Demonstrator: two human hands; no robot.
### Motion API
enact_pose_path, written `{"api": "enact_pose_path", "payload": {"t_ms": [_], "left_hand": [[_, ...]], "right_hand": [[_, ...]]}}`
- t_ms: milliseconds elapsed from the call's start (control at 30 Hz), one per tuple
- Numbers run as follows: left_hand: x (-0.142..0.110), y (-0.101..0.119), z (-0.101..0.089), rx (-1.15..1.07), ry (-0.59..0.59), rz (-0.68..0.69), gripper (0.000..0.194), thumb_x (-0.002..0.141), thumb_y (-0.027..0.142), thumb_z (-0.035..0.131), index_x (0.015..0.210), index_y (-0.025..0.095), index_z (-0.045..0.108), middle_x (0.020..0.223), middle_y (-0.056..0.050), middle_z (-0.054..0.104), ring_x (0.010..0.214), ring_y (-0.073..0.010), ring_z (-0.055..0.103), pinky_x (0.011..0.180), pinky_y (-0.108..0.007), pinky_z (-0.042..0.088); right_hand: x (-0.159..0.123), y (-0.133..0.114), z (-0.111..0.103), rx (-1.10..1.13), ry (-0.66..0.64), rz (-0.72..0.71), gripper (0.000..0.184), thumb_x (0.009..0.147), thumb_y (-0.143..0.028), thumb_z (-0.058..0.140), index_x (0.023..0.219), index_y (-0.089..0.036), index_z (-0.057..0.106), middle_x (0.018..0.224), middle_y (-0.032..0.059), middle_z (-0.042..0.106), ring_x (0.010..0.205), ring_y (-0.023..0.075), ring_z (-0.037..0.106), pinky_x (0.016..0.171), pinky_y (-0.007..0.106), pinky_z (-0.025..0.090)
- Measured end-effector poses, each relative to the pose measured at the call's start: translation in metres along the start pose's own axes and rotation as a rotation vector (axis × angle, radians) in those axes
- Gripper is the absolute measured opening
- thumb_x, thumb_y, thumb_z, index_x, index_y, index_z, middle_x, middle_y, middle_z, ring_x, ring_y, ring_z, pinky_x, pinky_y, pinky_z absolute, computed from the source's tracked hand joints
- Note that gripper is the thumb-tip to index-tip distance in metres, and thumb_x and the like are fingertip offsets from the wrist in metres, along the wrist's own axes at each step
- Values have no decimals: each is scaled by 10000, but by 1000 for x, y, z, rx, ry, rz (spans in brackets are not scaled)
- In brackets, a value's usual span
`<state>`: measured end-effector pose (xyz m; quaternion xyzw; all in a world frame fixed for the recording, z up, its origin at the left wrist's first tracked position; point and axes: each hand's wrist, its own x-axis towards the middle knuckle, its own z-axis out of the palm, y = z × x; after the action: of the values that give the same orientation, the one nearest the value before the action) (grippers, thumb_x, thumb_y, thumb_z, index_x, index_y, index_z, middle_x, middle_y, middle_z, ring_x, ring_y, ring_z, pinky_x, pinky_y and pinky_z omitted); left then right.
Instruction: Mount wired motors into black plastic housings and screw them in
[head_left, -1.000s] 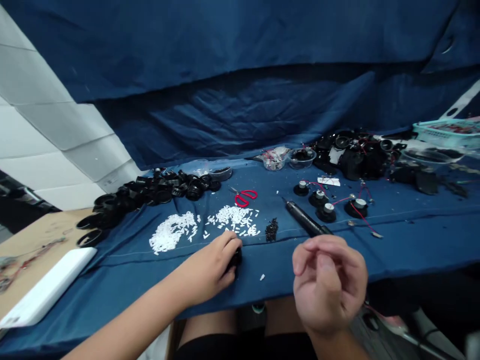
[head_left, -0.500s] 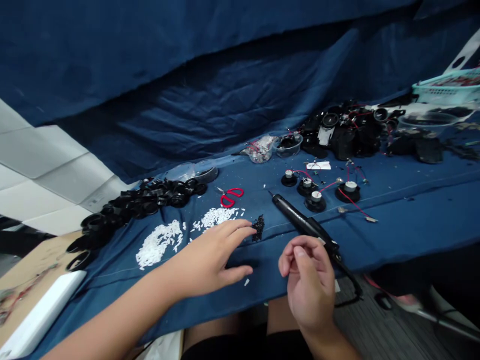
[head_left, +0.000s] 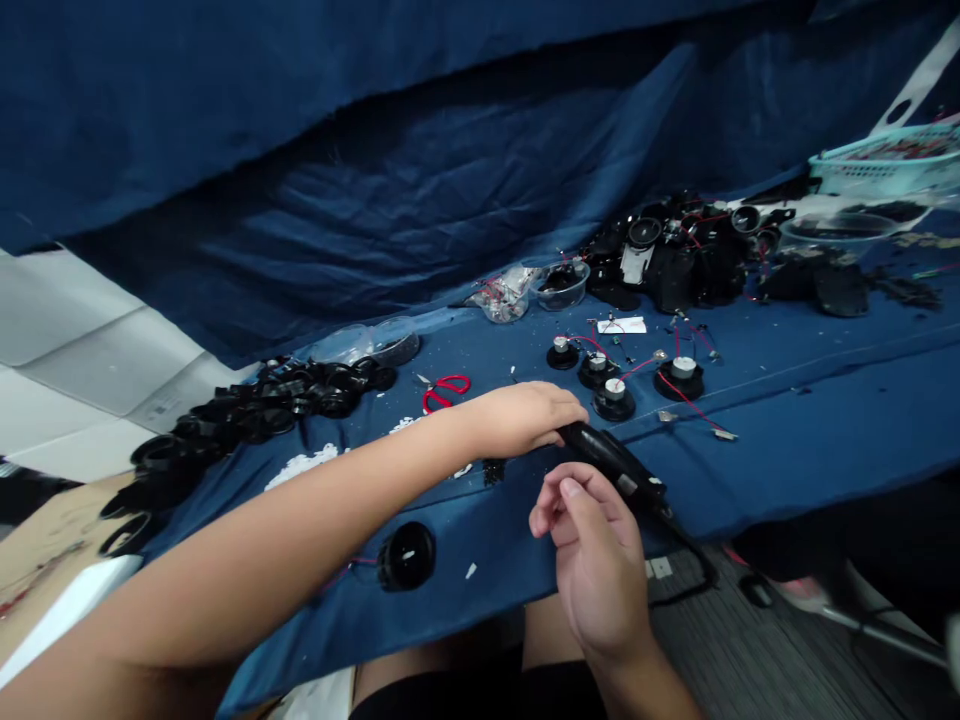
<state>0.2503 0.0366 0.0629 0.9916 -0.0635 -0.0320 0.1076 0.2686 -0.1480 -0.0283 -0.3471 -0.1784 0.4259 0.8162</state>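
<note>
My left hand (head_left: 529, 415) reaches across the blue cloth, with its fingers closed around the front end of a black electric screwdriver (head_left: 615, 462). The tool lies on the cloth, its tip mostly hidden by that hand. My right hand (head_left: 592, 545) is held up at the near edge, fingers curled and thumb pressed against them; whatever is in them is hidden. A pile of tiny black screws (head_left: 493, 472) lies just below my left wrist. Under my left forearm sits a round black housing (head_left: 407, 556) with a red wire.
Red-handled scissors (head_left: 448, 390) and white plastic pieces (head_left: 304, 464) lie beyond my left arm. Several small speakers (head_left: 615, 400) with red wires stand right of my left hand. Black rings (head_left: 330, 388) are heaped at left, black parts (head_left: 675, 270) at the back right.
My left hand has moved right, from beside the screw pile onto the screwdriver. The black housing now shows below my forearm. My right hand keeps its curled pose.
</note>
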Motion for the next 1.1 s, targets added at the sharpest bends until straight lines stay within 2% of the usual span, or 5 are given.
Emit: {"api": "enact_pose_path", "payload": {"t_ms": [300,467,600,833,1100], "left_hand": [[-54,63,-64,-73,5,-83,353,1042,276,657,1365,137,622,1293,-129,701,1186,-258,639,1049,-371,498],[-92,74,-46,-201,148,-87,254,1058,320,643,1268,182,675,1218,-98,751,1130,-233,685,1021,-338,519],[-151,63,-27,-140,422,-540,180,1089,341,574,1124,206,686,1103,-37,736,992,-165,683,885,-274,521],[-210,27,33,-69,172,-676,165,1037,311,617,1018,227,758,1023,-14,754,979,-186,694,895,-293,524],[-207,17,42,-10,173,-602,188,1051,277,597,1080,235,778,1078,-32,759,1029,-210,689,944,-337,522]], "right_hand": [[2,-15,-2,204,-34,-169,396,913,-465,751,1270,-294,719,1086,59,660,697,144,600,538,288,560],[2,-22,-10,108,75,-191,173,905,-368,690,981,-236,773,1010,80,642,575,142,592,336,233,390],[3,-22,-12,45,67,-218,218,905,-381,648,963,-224,788,966,113,673,486,139,558,285,246,333],[3,-28,-11,-20,122,-45,224,796,-405,706,928,-248,796,1054,120,738,556,168,604,328,264,448],[-1,-29,-8,-71,192,-38,236,758,-436,731,903,-266,806,1011,100,739,543,162,576,317,258,426]]}}
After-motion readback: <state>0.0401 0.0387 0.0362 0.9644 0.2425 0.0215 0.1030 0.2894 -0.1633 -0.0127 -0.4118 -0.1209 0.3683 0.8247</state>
